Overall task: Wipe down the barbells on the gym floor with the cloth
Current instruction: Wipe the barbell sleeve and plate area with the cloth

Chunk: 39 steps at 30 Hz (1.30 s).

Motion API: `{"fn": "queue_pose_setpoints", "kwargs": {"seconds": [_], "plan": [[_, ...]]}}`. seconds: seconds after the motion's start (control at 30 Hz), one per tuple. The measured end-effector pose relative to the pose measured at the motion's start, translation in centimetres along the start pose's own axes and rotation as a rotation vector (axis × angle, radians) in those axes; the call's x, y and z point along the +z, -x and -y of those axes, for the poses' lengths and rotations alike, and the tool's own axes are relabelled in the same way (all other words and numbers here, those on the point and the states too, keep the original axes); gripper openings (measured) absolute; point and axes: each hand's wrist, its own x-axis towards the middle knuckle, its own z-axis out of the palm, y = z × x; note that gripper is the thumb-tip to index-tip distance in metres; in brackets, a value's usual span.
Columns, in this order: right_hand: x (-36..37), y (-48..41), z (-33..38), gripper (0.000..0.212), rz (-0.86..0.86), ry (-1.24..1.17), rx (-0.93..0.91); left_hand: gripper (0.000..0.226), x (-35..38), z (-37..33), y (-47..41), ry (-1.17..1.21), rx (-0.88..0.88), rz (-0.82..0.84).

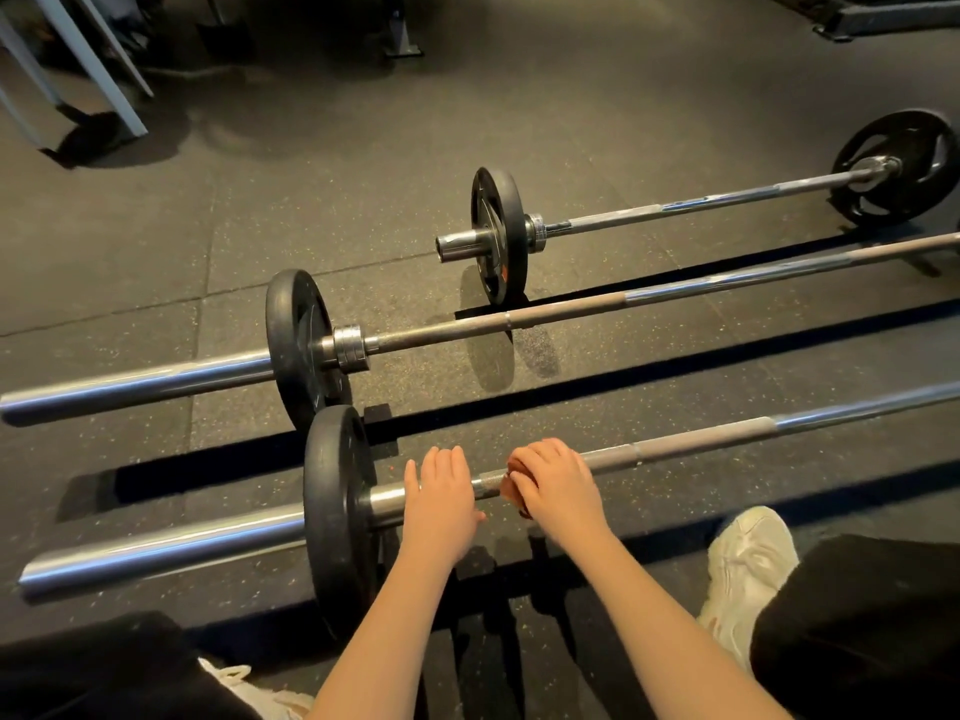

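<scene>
Three barbells lie on the gym floor. On the nearest barbell (701,439), just right of its black plate (335,511), my left hand (441,498) rests with its fingers over the shaft and the thumb on the near side. My right hand (558,485) grips a reddish-brown cloth (513,488) wrapped round the same shaft, a little to the right of my left hand. The cloth is mostly hidden under my fingers. The middle barbell (571,306) and the far barbell (701,205) lie beyond, untouched.
My white shoe (748,558) and black trouser legs (857,626) are at the bottom edge. Grey frame legs (93,65) stand at the far left, a dark equipment base (883,18) at the far right. Black rubber flooring (311,174) stretches beyond the bars.
</scene>
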Motion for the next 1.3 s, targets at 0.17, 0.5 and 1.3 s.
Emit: {"fn": "queue_pose_setpoints", "kwargs": {"seconds": [0.17,0.5,1.3], "plan": [[-2.2,0.3,-5.2,0.014,-0.059,0.068,0.237,0.087,0.1,0.3,-0.2,0.003,0.019,0.000],[-1.9,0.6,-3.8,0.027,-0.062,0.036,0.033,0.091,-0.2,-0.4,0.6,-0.143,-0.019,-0.007],[-5.3,1.2,-13.7,0.028,-0.038,0.007,-0.102,0.071,2.2,-14.0,0.8,0.118,-0.276,-0.061]]}}
